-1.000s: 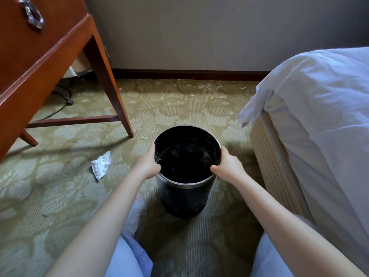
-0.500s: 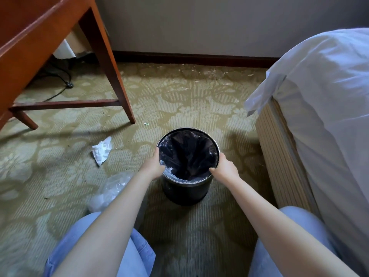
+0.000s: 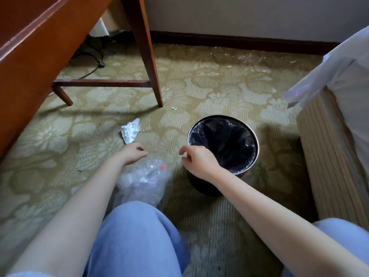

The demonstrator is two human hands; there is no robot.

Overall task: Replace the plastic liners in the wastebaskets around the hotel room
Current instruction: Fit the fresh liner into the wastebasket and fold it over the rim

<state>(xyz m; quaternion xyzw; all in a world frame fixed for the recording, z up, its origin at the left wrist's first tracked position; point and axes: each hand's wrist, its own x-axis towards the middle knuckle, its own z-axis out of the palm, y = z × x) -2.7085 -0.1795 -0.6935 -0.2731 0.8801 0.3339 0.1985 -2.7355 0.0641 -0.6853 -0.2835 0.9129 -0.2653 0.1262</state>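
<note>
The desk (image 3: 36, 62) is cut off at upper left, the bed (image 3: 349, 80) at right; the clear bag's (image 3: 143, 178) contents are blurred.

You had soft, even light; the desk (image 3: 30, 56) shadowed the carpet (image 3: 199, 86). Edges bowed; your near knee (image 3: 135, 236) looked blurred.

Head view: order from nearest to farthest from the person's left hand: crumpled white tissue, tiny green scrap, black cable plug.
1. Crumpled white tissue, just ahead of the left hand.
2. Tiny green scrap, farther ahead and right.
3. Black cable plug, under the wooden desk.
</note>
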